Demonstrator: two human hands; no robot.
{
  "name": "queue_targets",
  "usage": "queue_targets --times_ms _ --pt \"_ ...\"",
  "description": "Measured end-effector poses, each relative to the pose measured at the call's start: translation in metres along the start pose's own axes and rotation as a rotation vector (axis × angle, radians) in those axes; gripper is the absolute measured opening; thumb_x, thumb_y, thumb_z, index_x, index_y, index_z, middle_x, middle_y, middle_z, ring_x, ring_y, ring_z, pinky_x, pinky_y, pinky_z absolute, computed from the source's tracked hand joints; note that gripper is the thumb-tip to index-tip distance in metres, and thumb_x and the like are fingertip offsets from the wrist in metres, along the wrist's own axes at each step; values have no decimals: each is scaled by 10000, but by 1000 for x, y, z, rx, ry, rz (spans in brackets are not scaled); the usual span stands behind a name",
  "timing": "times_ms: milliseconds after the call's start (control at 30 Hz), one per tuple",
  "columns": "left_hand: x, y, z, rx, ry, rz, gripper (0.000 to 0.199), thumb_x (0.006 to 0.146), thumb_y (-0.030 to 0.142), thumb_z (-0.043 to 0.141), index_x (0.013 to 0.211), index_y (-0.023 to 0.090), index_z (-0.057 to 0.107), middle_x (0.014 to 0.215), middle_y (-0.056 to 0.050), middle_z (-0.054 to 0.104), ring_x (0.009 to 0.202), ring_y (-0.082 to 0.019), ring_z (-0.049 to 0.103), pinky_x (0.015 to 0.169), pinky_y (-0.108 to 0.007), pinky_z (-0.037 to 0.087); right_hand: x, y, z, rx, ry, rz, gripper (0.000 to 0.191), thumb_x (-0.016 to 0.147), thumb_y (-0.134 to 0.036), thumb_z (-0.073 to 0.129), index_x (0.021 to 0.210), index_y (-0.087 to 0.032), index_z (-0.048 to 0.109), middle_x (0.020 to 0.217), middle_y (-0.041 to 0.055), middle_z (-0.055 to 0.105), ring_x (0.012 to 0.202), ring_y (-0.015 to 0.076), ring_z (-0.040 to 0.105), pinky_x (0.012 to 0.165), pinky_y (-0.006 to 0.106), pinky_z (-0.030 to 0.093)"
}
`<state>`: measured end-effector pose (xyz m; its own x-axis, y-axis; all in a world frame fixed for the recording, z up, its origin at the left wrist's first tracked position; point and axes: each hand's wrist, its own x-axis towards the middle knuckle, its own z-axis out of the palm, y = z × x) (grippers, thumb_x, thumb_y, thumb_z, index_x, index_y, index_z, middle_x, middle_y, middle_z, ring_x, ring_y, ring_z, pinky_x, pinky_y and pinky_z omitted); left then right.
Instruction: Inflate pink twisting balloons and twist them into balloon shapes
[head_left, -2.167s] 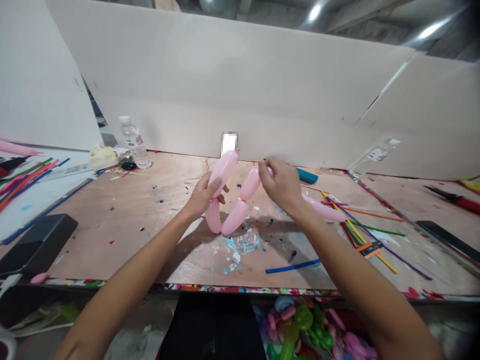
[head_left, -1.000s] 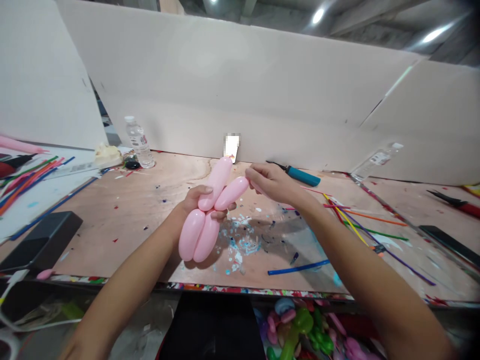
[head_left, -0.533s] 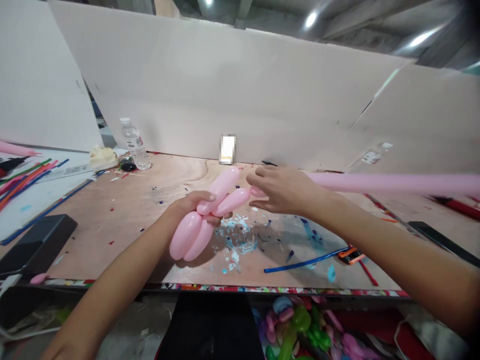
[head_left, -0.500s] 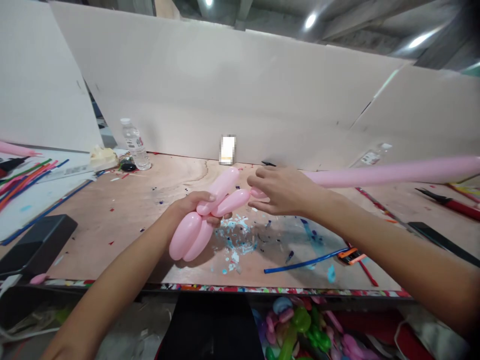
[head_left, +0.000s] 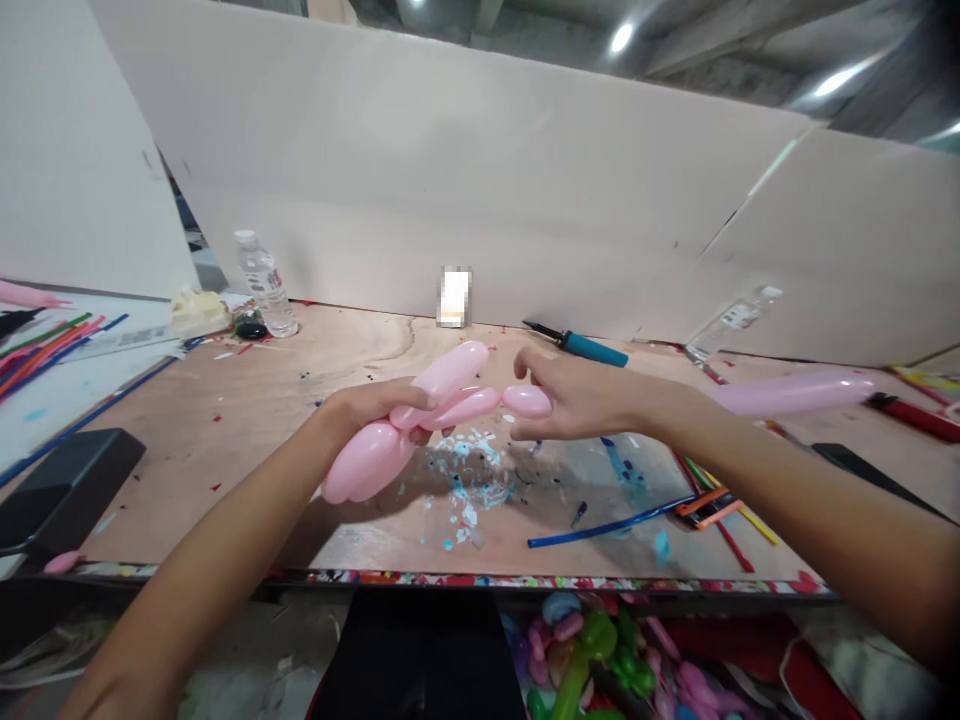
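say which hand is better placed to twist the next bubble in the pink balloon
Right, most likely. The right hand is at the small bubble, with the long untwisted length showing beyond its wrist, while the left hand is busy gripping the folded bubbles.

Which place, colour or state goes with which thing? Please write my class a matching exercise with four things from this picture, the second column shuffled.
Things
1. Left hand
2. Balloon pump
3. Uninflated blue balloon
4. Heap of twisted balloons

Descriptions
A. Below the table's front edge
B. Teal, with a black nozzle
C. Gripping the pink balloon
D. Thin, lying on the table

Right pairs: 1-C, 2-B, 3-D, 4-A
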<state>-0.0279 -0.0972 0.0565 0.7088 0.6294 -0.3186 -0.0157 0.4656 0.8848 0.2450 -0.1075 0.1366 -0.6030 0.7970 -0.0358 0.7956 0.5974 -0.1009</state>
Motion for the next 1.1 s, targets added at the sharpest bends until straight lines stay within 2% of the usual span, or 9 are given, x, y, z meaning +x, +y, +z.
queue_targets --times_ms 67,133,233,400,567,700,833,967,1100 --pt "0 10 1 115 27 -35 400 640 354 678 973 148 597 790 -41 598 590 -111 491 559 -253 360 1 3 2 -6 -6 -9 540 714 -601 607 1041 -172 582 936 103 640 736 229 566 608 319 371" --pt "0 18 3 225 28 -52 403 630 363 677 968 163 588 786 -30 596 585 -110 486 558 -255 350 2 7 2 50 -132 -52 459 796 -600 517 977 -189 613 927 93 652 764 232 577 619 322 378" --pt "2 25 5 377 -28 -45 423 613 388 666 957 165 558 802 -23 589 567 -99 465 551 -253 338 2 14 5 188 -289 -41 483 876 -597 385 1082 -224 613 1071 84 651 875 241 602 649 322 410" --pt "7 25 2 817 37 86 435 667 410 611 1002 136 564 842 -50 601 653 -139 507 587 -269 389 -1 28 27 114 -141 27 543 723 -589 610 1088 -189 567 1024 96 640 808 242 586 635 317 417" --pt "6 17 14 1278 46 314 605 699 378 597 1276 220 503 1132 -77 623 921 -233 578 756 -322 435 -2 23 40 175 -141 -19 480 780 -453 579 1182 -193 540 1123 104 632 925 258 595 726 329 446" --pt "4 7 22 1568 187 480 758 641 317 646 1365 245 433 1136 -115 603 928 -283 564 828 -390 391 -5 14 39 553 -339 3 391 842 -492 512 1086 -204 611 945 62 689 797 211 633 668 308 482" --pt "1 2 14 1705 225 611 664 705 286 626 1349 278 464 1083 -119 586 858 -258 532 886 -415 331 -13 13 44 1025 -545 91 422 879 -547 438 832 -191 659 711 45 658 590 170 598 538 293 470" --pt "-3 -5 9 1706 278 669 548 797 212 519 1338 296 474 1105 -122 560 864 -247 513 904 -419 304 -16 10 50 1163 -478 107 419 878 -544 447 789 -200 669 701 63 663 551 168 590 501 293 464" --pt "1 -16 25 1706 282 695 509 851 155 411 1333 300 483 1113 -138 547 871 -257 515 896 -450 304 -4 -2 59 810 -280 42 404 809 -555 553 1000 -219 672 867 68 707 744 213 657 644 340 524"
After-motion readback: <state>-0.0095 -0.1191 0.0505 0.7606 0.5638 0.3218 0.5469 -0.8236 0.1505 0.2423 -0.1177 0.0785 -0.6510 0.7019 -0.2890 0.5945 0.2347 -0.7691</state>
